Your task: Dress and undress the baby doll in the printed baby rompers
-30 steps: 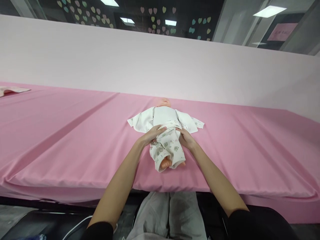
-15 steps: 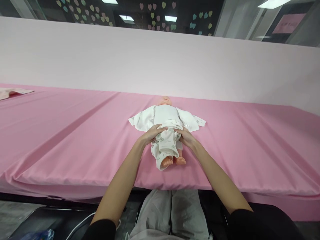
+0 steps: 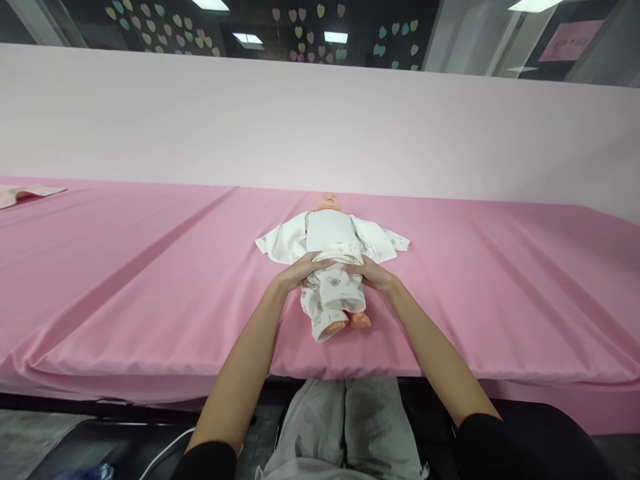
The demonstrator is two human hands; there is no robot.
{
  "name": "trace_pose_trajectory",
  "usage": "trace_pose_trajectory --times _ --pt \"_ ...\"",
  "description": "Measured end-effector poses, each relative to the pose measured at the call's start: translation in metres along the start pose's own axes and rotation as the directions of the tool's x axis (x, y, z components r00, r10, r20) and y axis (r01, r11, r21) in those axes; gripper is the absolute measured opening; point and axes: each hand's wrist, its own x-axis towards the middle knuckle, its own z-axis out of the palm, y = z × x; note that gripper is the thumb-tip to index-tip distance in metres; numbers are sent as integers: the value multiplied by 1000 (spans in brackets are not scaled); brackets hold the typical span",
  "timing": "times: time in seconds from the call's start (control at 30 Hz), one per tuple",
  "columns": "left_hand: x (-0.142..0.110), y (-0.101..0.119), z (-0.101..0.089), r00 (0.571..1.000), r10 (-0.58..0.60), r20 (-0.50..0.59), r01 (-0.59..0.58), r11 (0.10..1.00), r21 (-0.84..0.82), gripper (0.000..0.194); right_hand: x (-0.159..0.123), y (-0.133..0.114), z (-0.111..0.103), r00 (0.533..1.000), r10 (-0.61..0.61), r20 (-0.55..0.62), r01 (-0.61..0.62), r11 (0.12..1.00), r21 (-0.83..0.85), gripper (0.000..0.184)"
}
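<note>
A baby doll [image 3: 327,201] lies on its back in the middle of the pink-covered table, head away from me and feet toward me. It wears a white long-sleeved top [image 3: 330,229] with the sleeves spread out. White printed baby pants [image 3: 341,288] cover its legs, and the feet show at the cuffs. My left hand [image 3: 301,268] grips the left side of the pants near the waist, thumb across the front. On the other side, my right hand [image 3: 375,273] holds the waist the same way. The undersides of both hands are hidden.
A pink sheet [image 3: 150,287] with creases covers the table. At the far left lies a folded pale cloth [image 3: 30,193]. A white partition [image 3: 320,127] rises behind the table. Below on the left are a dark chair [image 3: 100,447] and a white cable [image 3: 167,452].
The right-hand pant leg now hangs lower, covering more of the doll's lower leg. Both hands stay at the waist with slightly shifted fingers. The view has tilted a little.
</note>
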Motion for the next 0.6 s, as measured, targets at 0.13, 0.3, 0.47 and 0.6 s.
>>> trace_pose_trajectory --times 0.13,0.3,0.47,0.6 --pt "-5 4 2 999 -1 43 -4 994 108 41 3 3 2 990 -21 -142 35 995 96 34" --pt "-1 -1 1 1000 -24 -12 25 999 31 40 4 5 2 984 -32 -177 49 994 94 35" --pt "0 -1 1 999 -36 -5 36 999 -8 38 3 6 -5 996 -82 45 80 996 42 45" --pt "-6 4 2 995 64 79 -67 997 41 51 2 7 -7 997 -72 28 72 997 1 44"
